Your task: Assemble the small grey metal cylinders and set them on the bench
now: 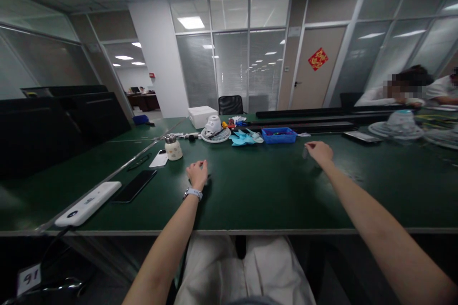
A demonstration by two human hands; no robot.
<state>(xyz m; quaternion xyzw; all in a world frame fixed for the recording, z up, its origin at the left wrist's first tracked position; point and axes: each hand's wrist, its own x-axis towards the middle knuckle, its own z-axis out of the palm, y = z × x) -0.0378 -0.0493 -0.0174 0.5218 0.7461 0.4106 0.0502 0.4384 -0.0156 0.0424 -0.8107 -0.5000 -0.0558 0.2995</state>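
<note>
My right hand (321, 153) is over the right part of the green table, thumb and fingers pinched on a small grey translucent piece (305, 152) that hangs below the fingertips. What kind of piece it is cannot be made out. My left hand (198, 173), with a watch (193, 193) on its wrist, rests at the table's middle left with its fingers curled closed. Whatever may be inside those fingers is hidden. Beyond the hands lie light blue fan blades (244, 138), a blue tray (279, 136) with small parts, and a white fan (214, 129).
Left of my left hand stand a cream bottle (173, 147), a white card (159, 158), a black phone (136, 186) and a white power strip-like device (89, 203). A white box (202, 116) is at the back. Co-workers sit at far right, near more fan parts (399, 126).
</note>
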